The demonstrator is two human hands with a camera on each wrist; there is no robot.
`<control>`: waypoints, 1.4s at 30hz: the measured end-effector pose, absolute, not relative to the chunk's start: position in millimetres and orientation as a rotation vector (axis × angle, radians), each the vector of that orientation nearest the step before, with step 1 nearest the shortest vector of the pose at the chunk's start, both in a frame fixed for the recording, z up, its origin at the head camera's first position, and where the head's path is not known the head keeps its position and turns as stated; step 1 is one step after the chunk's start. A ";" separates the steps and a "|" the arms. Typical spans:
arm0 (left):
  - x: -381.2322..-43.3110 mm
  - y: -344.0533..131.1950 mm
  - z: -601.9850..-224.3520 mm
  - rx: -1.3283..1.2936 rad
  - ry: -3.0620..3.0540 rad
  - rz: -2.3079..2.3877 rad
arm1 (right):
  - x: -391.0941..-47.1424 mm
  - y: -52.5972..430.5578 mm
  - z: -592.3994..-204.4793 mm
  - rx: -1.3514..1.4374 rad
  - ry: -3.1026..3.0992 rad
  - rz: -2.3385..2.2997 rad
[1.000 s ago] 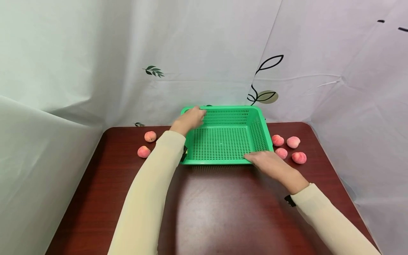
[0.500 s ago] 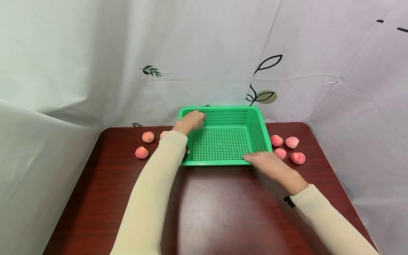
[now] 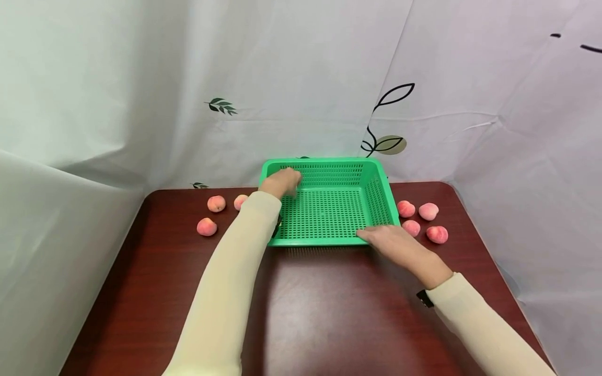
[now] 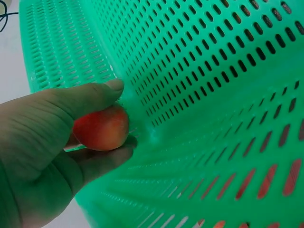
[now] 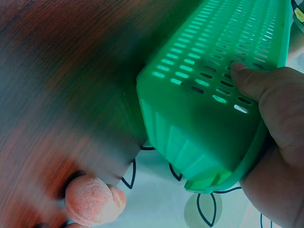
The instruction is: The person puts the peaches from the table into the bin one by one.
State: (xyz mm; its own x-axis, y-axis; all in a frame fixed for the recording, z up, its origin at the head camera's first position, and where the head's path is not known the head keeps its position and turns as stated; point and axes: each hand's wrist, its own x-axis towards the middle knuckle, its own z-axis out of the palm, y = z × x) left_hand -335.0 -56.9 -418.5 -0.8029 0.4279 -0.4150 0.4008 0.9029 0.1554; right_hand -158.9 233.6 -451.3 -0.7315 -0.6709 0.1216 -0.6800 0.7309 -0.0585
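Note:
A green plastic basket (image 3: 324, 242) with slotted walls stands toward the back of the table. My left hand (image 3: 282, 183) reaches over its left end, inside the back left part. In the left wrist view that hand holds a red peach (image 4: 104, 129) between thumb and fingers, near an inside corner. The head view hides this peach behind the hand. My right hand (image 3: 389, 243) grips the basket's near right corner. Its thumb presses the slotted wall in the right wrist view, and the rest of the fingers are mostly hidden there.
Several peaches (image 3: 437, 234) lie on the table right of the basket. Three more peaches (image 3: 207, 226) lie to the left, one beside my sleeve. The dark red table (image 3: 310, 313) backs onto a white curtain (image 3: 291, 78) with leaf prints.
My left hand has moved slightly right and lower into the basket. A third peach on the left has come out from behind the sleeve. My right hand keeps its place on the corner.

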 end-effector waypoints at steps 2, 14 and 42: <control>-334.6 -54.8 -419.6 0.592 2.609 0.080 | -158.9 233.9 -451.7 1.107 -2.836 0.149; -335.3 -36.5 -425.7 0.638 2.575 -0.112 | -158.9 233.8 -451.2 1.097 -2.849 0.123; -324.5 -38.1 -432.3 0.599 2.546 -0.145 | -160.9 233.1 -451.8 1.089 -2.870 0.116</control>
